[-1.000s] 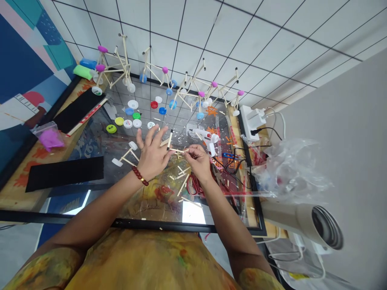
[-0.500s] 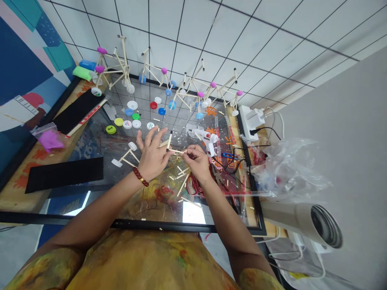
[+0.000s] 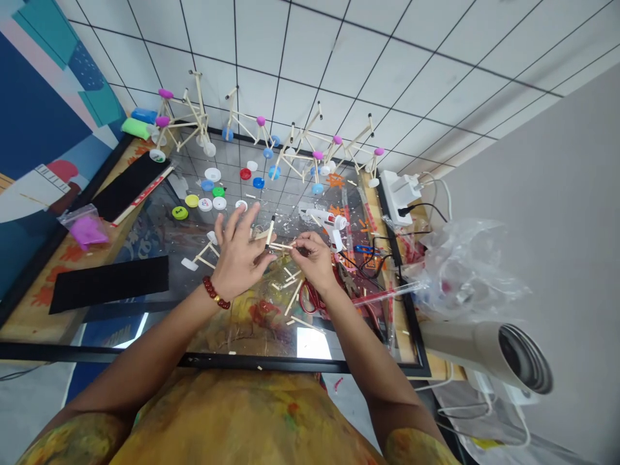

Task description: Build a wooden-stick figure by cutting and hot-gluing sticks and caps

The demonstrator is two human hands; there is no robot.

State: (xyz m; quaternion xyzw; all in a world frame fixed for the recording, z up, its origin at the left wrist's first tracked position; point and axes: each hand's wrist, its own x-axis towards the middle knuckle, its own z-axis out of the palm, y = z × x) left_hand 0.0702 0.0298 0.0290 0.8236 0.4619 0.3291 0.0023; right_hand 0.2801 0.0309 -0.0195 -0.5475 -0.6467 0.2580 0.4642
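My right hand (image 3: 314, 261) pinches a thin wooden stick (image 3: 281, 245). The stick's left end meets a short crosspiece (image 3: 270, 231) with black tips, held up over the table. Beside that crosspiece is my left hand (image 3: 239, 258), its fingers spread and its thumb close to the lower black tip; whether the thumb touches it I cannot tell. Partly hidden behind the left hand lies a small stick frame (image 3: 206, 257) with white bottle-cap wheels. Several loose cut sticks (image 3: 292, 294) lie below the hands, by red-handled scissors (image 3: 310, 297).
A white glue gun (image 3: 329, 223) lies right of the hands, its cord running toward a power strip (image 3: 400, 194). Bottle caps (image 3: 219, 203) are scattered at left centre. Stick models (image 3: 317, 155) with pink and blue parts line the wall. Black strips (image 3: 111, 281) lie left.
My left hand's fingers have spread wider and its thumb has dropped slightly. The right hand keeps its pinch on the stick. The whole view has shifted a little.
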